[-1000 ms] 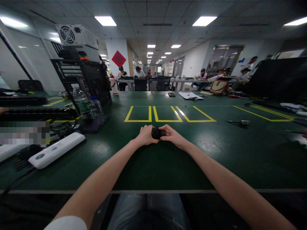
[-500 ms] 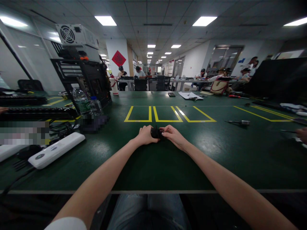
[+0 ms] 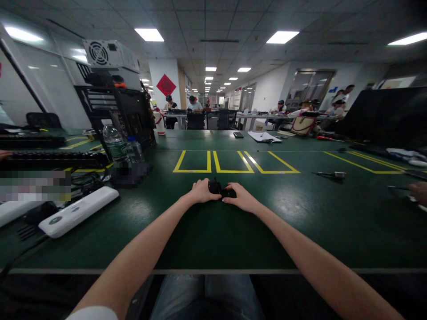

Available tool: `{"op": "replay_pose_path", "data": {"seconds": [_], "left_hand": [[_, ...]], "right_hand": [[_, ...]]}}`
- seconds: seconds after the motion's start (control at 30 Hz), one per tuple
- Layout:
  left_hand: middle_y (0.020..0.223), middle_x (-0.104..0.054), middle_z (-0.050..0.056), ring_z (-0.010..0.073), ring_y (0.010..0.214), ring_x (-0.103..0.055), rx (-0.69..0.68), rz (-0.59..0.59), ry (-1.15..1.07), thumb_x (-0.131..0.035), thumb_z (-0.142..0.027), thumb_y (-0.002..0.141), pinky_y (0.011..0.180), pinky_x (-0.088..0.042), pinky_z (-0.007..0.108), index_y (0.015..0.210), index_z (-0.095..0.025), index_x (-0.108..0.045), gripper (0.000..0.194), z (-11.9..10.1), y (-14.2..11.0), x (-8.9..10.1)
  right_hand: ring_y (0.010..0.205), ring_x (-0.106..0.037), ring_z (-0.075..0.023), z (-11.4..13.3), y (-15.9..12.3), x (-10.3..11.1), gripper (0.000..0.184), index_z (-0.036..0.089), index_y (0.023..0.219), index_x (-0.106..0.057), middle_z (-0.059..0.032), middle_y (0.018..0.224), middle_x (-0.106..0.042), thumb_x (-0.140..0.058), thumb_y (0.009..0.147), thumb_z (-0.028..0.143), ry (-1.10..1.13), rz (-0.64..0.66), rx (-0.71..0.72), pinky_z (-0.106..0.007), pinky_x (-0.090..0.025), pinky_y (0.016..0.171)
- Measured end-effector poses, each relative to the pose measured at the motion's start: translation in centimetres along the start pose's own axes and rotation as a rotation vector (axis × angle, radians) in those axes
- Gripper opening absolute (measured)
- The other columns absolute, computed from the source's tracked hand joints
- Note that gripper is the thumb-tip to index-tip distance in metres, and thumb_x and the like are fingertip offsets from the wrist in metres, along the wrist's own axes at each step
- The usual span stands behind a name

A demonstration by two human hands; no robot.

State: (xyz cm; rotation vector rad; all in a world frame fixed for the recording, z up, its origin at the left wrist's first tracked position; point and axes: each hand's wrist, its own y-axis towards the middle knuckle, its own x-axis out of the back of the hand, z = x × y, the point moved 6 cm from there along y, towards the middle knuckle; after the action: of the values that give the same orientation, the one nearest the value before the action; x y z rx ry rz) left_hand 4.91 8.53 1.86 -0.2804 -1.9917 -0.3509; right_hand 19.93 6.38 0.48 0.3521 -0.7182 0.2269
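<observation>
Over the green table, in the middle of the head view, my left hand (image 3: 200, 192) is closed round a small black rounded object (image 3: 214, 187). A thin dark piece sticks up from its top. My right hand (image 3: 240, 197) curls its thumb and fingers round a second black part (image 3: 228, 193), just right of the first. The two dark parts touch or nearly touch; I cannot tell whether they are joined. Their exact kind is too dark and small to make out.
Yellow tape outlines (image 3: 196, 171) mark the green table (image 3: 213, 240) beyond my hands. A white power strip (image 3: 80, 211), water bottles (image 3: 114, 142) and a black computer case (image 3: 133, 111) stand left. A dark-shafted tool (image 3: 333, 175) lies right, near another person's hand (image 3: 419, 192).
My right hand has opened its pinch into a wider curl and sits slightly lower, with the black part under its fingers now showing more. My left hand keeps its hold.
</observation>
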Motion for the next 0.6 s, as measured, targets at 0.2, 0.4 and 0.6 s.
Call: {"op": "replay_pose_path", "data": {"seconds": [0.2,0.4,0.6], "left_hand": [[0.089,-0.056,0.005,0.0249,0.085,-0.053,-0.069,0.05,-0.046,-0.06,-0.054,0.053,0.072,-0.04,0.034,0.089,-0.02,-0.048,0.051,0.6,-1.9,0.6],[0.092,-0.055,0.003,0.0235,0.087,-0.051,-0.09,0.066,-0.093,-0.063,-0.046,0.052,0.075,-0.039,0.033,0.091,-0.022,-0.049,0.048,1.4,-5.9,2.3],[0.088,-0.058,0.0,0.0236,0.086,-0.053,0.015,-0.017,-0.019,-0.059,-0.043,0.054,0.078,-0.04,0.037,0.09,-0.026,-0.047,0.041,7.9,-11.3,5.1]], "right_hand": [[0.097,-0.049,-0.0208,3.7,-0.7,-0.9,0.038,0.02,0.101,-0.049,-0.006,0.102,-0.052,-0.06,0.066,0.032,0.166,0.07,0.12,-0.042,-0.038,0.086],[0.087,-0.055,-0.0199,7.1,-1.2,-3.7,0.035,0.021,0.095,-0.053,-0.0036,0.096,-0.056,-0.062,0.064,0.034,0.408,0.136,0.099,-0.037,-0.044,0.077],[0.093,-0.053,-0.0216,11.7,0.1,-11.5,0.034,0.025,0.101,-0.056,-0.0026,0.1,-0.058,-0.053,0.071,0.041,0.521,0.112,0.139,-0.036,-0.039,0.082]]}}
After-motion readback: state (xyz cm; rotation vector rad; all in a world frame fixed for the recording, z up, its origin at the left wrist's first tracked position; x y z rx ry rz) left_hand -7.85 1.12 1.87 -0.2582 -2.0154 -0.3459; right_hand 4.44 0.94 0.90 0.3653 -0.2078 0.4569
